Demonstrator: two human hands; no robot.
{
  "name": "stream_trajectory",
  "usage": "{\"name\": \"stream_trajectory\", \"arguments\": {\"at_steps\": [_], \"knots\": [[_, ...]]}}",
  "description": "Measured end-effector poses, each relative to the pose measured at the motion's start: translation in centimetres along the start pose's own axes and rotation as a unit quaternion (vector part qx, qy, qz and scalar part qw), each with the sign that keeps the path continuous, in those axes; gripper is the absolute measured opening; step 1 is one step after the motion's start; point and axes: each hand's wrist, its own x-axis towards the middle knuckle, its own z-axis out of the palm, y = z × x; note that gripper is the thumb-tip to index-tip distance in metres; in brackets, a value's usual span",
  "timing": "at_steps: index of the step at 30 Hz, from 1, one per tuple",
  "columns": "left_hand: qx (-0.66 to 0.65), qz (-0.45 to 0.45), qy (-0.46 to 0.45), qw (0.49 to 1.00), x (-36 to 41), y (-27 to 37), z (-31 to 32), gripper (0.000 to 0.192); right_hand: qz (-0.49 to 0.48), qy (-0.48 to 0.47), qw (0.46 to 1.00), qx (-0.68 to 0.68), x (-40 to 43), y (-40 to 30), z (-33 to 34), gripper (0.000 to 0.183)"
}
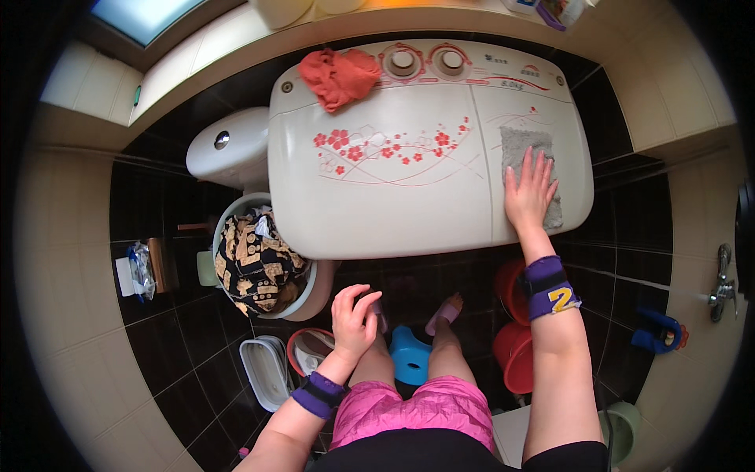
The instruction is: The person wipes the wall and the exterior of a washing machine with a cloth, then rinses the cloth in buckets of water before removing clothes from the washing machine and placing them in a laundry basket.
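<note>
A grey cloth (526, 141) lies flat on the right-hand lid of a white twin-tub washing machine (407, 218). My right hand (530, 192) presses down on this cloth with the fingers spread, not gripping it. Away from the machine, my left hand (355, 321) hovers above my left thigh, fingers loosely bent and apart, with nothing in it. A crumpled coral-red cloth (339, 79) rests at the machine's back left, beside two round control knobs (403, 61). Red printed flowers decorate the larger left lid.
Left of the machine stand a toilet (227, 147) and a tub (321, 292) heaped with patterned laundry (253, 259). Grey basins (265, 371) lie at lower left. A blue stool (411, 357) is between my legs, red buckets (513, 357) to its right. A wall tap (722, 289) juts out at right.
</note>
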Motion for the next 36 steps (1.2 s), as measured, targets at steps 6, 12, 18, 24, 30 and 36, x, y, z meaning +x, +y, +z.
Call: {"name": "stream_trajectory", "arguments": {"at_steps": [6, 12, 18, 24, 30, 36], "knots": [[-0.009, -0.023, 0.086, 0.996, 0.5, -3.4, -1.1, 0.04, -0.254, -0.107, 0.944, 0.18, -3.8, -21.6, -1.8, 0.067], [-0.013, 0.034, 0.156, 0.987, -0.2, -6.5, 0.9, 0.038, -0.451, -0.173, 0.833, 0.27, -10.1, -25.7, -1.6, 0.069], [-0.014, 0.203, 0.165, 0.965, 1.3, -8.3, 7.8, 0.041, -0.404, -0.143, 0.887, 0.171, -8.1, -12.6, -3.3, 0.061], [-0.068, 0.324, 0.177, 0.927, 3.1, -10.4, 14.6, 0.024, -0.414, -0.003, 0.907, 0.073, -8.8, -4.3, -1.4, 0.038], [-0.028, 0.462, 0.145, 0.874, 3.8, -10.4, 20.7, 0.03, -0.469, 0.158, 0.869, -0.02, -10.7, -2.4, 0.9, 0.055], [-0.004, 0.397, 0.043, 0.917, 0.3, -11.7, 24.9, 0.038, -0.398, 0.312, 0.855, -0.112, -13.3, -3.4, 4.7, 0.057]]}}
